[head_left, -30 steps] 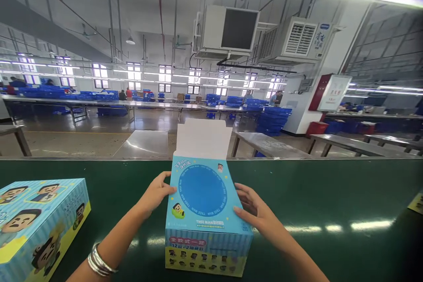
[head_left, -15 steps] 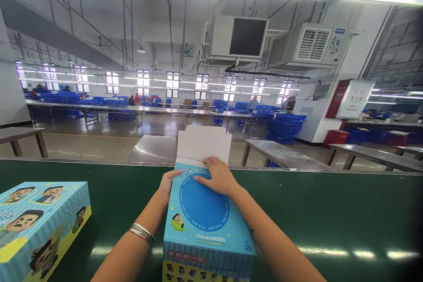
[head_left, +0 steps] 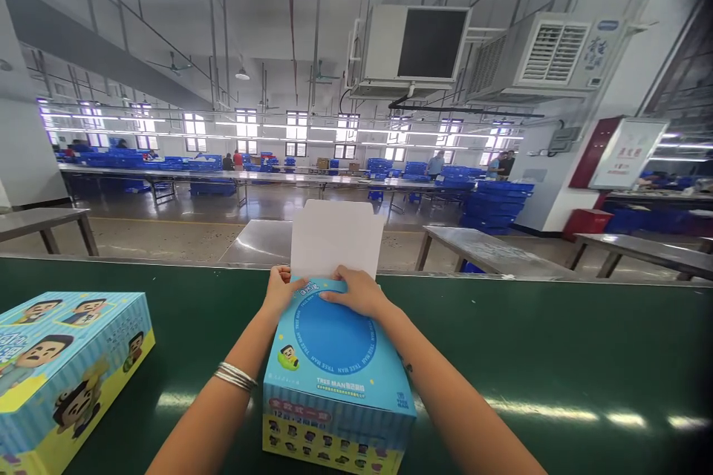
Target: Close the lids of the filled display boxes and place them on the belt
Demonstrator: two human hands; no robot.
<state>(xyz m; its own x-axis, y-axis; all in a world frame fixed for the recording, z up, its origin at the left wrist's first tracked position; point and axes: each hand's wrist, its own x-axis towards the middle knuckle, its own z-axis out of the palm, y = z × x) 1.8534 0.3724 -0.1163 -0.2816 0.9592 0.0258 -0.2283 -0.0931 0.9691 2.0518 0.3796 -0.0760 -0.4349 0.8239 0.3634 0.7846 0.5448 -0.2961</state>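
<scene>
Two hands at the far end of a blue box (head_left: 339, 364).
Left hand (head_left: 280, 288) grips its far left corner; right hand (head_left: 356, 292) presses flat, fingers spread, below the raised white flap (head_left: 334, 237).

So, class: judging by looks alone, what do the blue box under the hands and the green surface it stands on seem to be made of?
Blue box: probably printed cardboard with a slightly glossy face; its raised flap shows a plain white, matte inside. Green surface: seemingly smooth rubber or plastic belting, since the ceiling lights reflect off it in soft streaks.
</scene>
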